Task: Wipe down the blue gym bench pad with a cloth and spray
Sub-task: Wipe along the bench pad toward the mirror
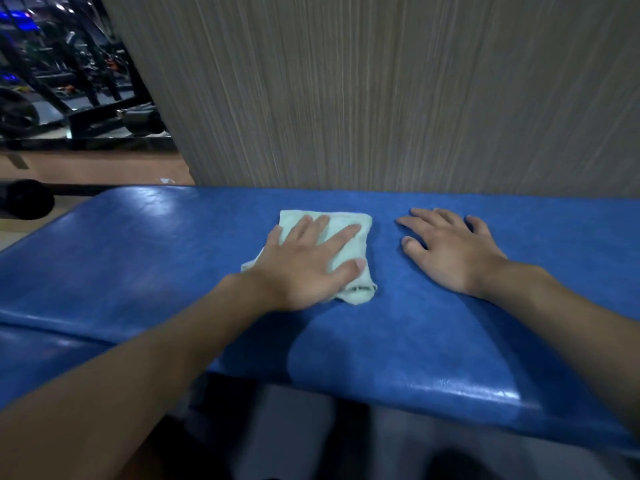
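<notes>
Cloth point(363, 251): pale green, folded into a rough rectangle, lying flat just left of frame centre on the blue padded worktop point(138, 254). We note one folded end bunched at the cloth's lower right corner.

Left hand point(304, 268): palm down on the cloth, fingers straight and spread, thumb out to the right. It presses on the cloth and grips nothing; the cloth shows past the fingertips and along the thumb side.

Right hand point(450, 251): palm down straight on the blue pad, right of centre, near the cloth but not touching it. Fingers are extended and slightly apart, holding nothing.

Both forearms come in bare from the lower corners of the frame.

Worktop: runs across the whole frame width. We see glare patches in the upper left and lower right of its surface, and a seam in the padding at the left edge.

Surroundings: a grey wood-grain wall panel point(381, 98) rises directly behind the worktop. Dark gym machines point(69, 81) fill the upper left, over tan floor point(86, 168). A black roller pad point(24, 199) sits at the left edge.
</notes>
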`<state>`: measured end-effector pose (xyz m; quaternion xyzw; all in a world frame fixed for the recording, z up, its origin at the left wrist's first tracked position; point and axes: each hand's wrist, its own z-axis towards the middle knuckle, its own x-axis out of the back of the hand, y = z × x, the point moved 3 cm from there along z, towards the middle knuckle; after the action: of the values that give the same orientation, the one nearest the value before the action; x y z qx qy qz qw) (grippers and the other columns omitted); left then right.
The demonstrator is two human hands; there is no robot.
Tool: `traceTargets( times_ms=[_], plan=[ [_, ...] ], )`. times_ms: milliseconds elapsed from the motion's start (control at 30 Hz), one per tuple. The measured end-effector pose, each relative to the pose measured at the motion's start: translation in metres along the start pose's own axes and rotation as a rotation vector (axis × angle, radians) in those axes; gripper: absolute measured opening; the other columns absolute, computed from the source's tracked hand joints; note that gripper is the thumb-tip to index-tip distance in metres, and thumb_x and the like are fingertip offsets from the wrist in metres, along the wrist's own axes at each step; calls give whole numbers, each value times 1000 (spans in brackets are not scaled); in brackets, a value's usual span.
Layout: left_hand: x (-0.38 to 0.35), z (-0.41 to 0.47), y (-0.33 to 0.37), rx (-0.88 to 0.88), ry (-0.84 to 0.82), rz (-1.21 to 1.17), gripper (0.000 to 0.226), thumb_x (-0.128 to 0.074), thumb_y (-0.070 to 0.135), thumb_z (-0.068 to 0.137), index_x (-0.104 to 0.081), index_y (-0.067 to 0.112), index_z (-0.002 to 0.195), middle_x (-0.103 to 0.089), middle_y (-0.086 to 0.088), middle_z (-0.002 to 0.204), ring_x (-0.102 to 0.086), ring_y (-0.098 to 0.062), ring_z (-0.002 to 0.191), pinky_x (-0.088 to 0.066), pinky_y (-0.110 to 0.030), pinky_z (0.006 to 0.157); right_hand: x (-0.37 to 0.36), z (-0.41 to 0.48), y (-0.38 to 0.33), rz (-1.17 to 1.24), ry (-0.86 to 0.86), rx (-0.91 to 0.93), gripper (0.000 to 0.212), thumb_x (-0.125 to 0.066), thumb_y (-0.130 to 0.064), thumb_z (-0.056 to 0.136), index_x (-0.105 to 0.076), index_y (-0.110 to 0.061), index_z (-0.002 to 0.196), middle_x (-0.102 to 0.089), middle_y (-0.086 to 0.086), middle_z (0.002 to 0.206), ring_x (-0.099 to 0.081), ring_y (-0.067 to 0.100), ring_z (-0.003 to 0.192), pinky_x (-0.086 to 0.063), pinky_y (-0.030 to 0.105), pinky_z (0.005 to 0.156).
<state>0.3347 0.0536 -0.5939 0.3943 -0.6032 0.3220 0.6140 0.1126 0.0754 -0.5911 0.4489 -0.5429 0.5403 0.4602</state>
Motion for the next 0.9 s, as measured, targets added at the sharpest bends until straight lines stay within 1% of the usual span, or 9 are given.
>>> traceTargets(
  times_ms=[133,267,433,500,600,633,700,800,900],
  plan=[
    [-1,-75,14,-41,51,79,80,2,76,73,8,54,150,1,3,166,5,-18,152,-5,-52,119,0,-2,-2,-19,-15,-10,53,-17,-48,102,-20,-40,155,-11,-11,165,-4,14,152,-1,51,121],
    [0,-96,14,-45,13,71,77,0,76,76,11,56,149,4,4,167,11,-16,152,-1,-50,120,0,-4,-4,-37,-31,-12,54,-14,-46,103,-17,-38,156,-7,-10,166,-2,15,152,0,52,121],
    [2,-41,-1,-3,-7,7,82,-1,81,70,5,58,148,2,8,166,7,-14,152,0,-53,120,-1,-3,-4,-51,-36,-11,55,-11,-46,103,-14,-38,157,-5,-9,166,1,15,152,1,52,121],
    [3,-3,-10,16,-20,-13,78,-6,81,74,1,58,148,2,8,166,8,-14,152,2,-55,120,-2,-2,-3,-55,-35,-14,55,-11,-46,103,-12,-38,157,-4,-10,166,1,15,152,1,52,121],
    [6,55,-23,35,4,-11,67,-17,75,88,-5,55,151,-2,4,167,6,-17,153,2,-56,119,-2,-1,-3,-52,-20,-10,54,-12,-47,102,-14,-39,156,-6,-11,166,0,14,152,1,51,121],
    [7,73,-27,47,9,-9,66,-18,74,89,-6,55,151,-3,4,167,5,-18,153,1,-57,119,-2,-1,-3,-51,-11,-7,54,-12,-47,102,-16,-39,155,-8,-11,165,-1,14,152,0,51,121],
    [11,101,-32,67,16,-14,69,-16,77,85,-8,56,150,-8,4,166,0,-18,152,-2,-58,118,0,-1,-4,-50,2,1,52,-14,-48,101,-20,-40,152,-11,-12,164,-3,13,151,-3,51,120],
    [13,119,-33,90,16,-35,68,-17,75,84,-12,56,149,-13,7,165,-4,-16,151,-4,-57,118,1,0,-3,-40,9,7,52,-15,-48,99,-23,-41,150,-14,-14,163,-5,12,150,-4,50,120],
    [10,109,-31,87,14,-13,68,-14,76,85,-8,57,149,-10,4,166,-1,-17,152,-3,-57,117,0,0,-2,-27,4,3,52,-16,-50,99,-23,-42,150,-14,-14,163,-5,11,150,-4,50,120]
  ],
)
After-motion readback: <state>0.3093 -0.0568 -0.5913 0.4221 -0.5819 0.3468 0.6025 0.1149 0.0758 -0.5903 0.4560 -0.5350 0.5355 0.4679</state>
